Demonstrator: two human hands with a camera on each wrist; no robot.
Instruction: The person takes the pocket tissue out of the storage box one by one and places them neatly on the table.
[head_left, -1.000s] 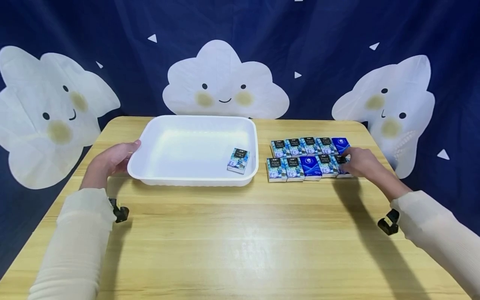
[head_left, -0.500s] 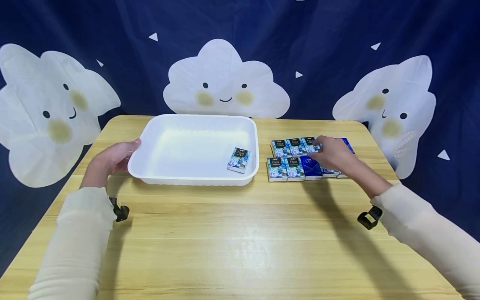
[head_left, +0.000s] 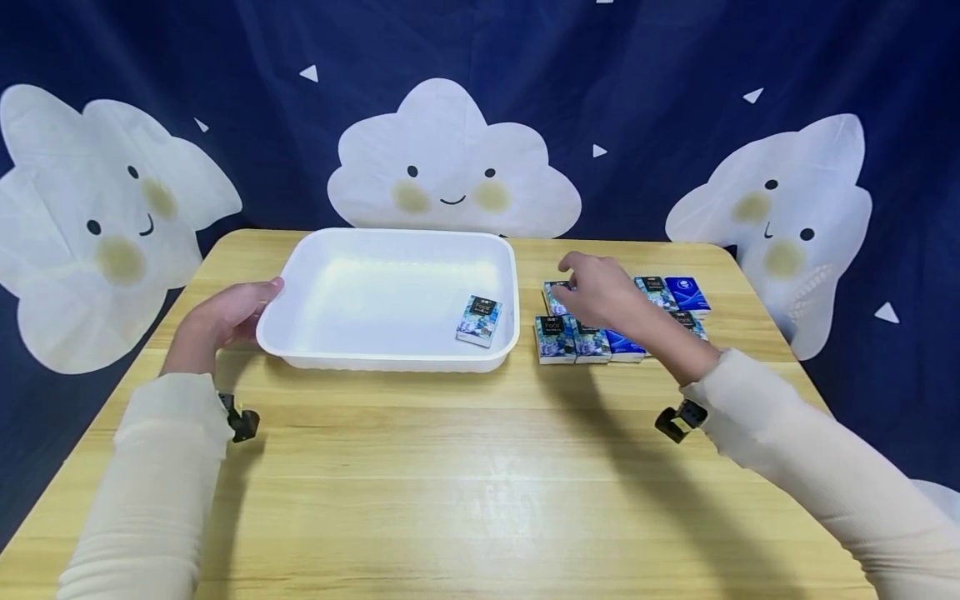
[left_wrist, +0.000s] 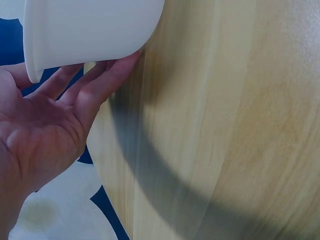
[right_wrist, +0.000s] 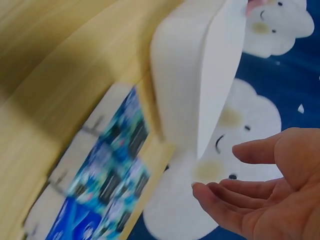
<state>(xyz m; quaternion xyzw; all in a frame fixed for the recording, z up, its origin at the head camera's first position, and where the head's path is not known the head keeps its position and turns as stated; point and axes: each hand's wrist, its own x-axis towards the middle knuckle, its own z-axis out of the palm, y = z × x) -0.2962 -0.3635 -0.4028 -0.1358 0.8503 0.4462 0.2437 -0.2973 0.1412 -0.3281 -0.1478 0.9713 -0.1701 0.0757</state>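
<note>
My left hand holds the white plastic tray at its left end, thumb at the rim. In the left wrist view its fingers lie along the tray's outer wall. One tissue pack with a blue floral print rests inside the tray, towards the right. My right hand is over the two rows of tissue packs, hiding some of them. In the right wrist view that hand has thumb and fingers apart, nothing between them.
At the back right of the rows lies a dark blue pack. The wooden table ends at a navy curtain with cloud faces. Black wrist mounts sit at both cuffs.
My right hand has swept left over the packs, from the right end of the rows to near their left end. The left hand and the tray have stayed in place.
</note>
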